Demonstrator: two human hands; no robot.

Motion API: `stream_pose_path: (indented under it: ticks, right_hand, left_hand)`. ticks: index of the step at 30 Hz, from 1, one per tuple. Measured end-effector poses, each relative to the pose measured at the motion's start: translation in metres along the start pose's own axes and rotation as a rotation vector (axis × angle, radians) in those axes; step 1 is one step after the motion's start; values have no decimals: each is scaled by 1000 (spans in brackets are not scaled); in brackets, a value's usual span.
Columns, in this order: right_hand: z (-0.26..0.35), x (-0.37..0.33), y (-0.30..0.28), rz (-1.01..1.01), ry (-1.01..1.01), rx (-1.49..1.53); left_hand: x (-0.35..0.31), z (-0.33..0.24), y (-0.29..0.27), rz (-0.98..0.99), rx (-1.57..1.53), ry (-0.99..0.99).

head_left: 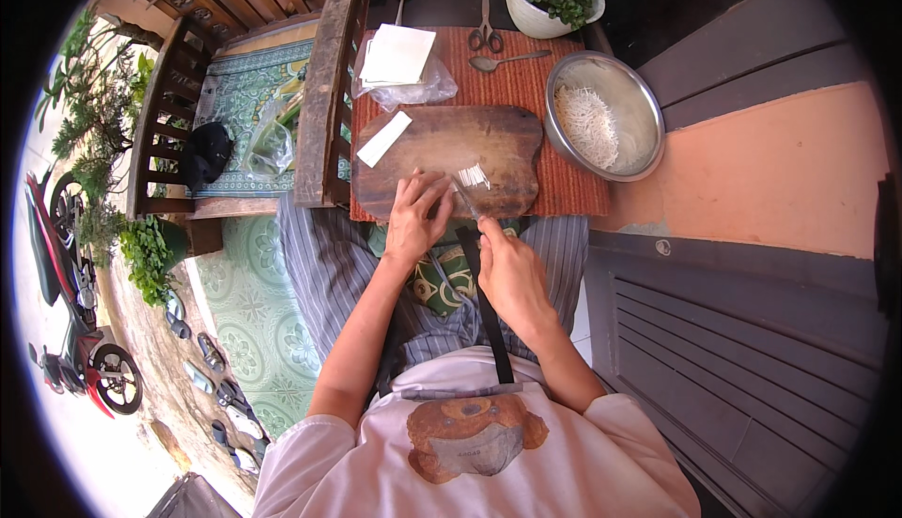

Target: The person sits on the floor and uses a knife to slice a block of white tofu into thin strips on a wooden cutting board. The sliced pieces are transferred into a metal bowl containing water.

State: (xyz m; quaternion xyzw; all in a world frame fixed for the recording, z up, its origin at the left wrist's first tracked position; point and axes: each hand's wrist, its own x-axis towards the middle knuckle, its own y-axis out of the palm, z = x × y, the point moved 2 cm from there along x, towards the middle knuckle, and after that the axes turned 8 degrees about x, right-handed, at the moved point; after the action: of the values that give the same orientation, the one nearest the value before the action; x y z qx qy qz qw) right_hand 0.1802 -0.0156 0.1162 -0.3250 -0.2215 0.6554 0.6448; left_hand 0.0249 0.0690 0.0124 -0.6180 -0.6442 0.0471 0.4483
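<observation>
A white paper strip (383, 139) lies on the wooden cutting board (498, 138); the left hand (413, 213) presses curled fingers onto the board beside small white cut strips (474, 176), where the right hand (510, 274) grips a knife (464, 197); a steel bowl (646, 105) of white shreds sits right

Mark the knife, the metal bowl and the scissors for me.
knife (465, 201), head view, on the blade.
metal bowl (648, 105), head view, on its right rim.
scissors (485, 34), head view, near the pivot.

Single head-worn fisheye view, looking steeply down from close above at lap and cutting board (451, 156), edges curved
</observation>
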Motion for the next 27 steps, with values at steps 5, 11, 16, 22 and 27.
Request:
stream_pose_path:
  ticks: [5, 11, 16, 22, 27]
  right_hand:
    - [12, 4, -3, 52, 42, -63]
    - [32, 8, -9, 99, 78, -92]
    - [41, 18, -18, 138, 62, -72]
    - [44, 19, -22, 158, 50, -71]
    - [44, 10, -24, 152, 87, -51]
  left_hand:
    - [0, 0, 0, 3, -5, -5]
    - [1, -1, 0, -4, -10, -9]
    - [1, -1, 0, -8, -3, -14]
    - [0, -1, 1, -14, -5, -9]
    - [-1, 1, 2, -5, 5, -14]
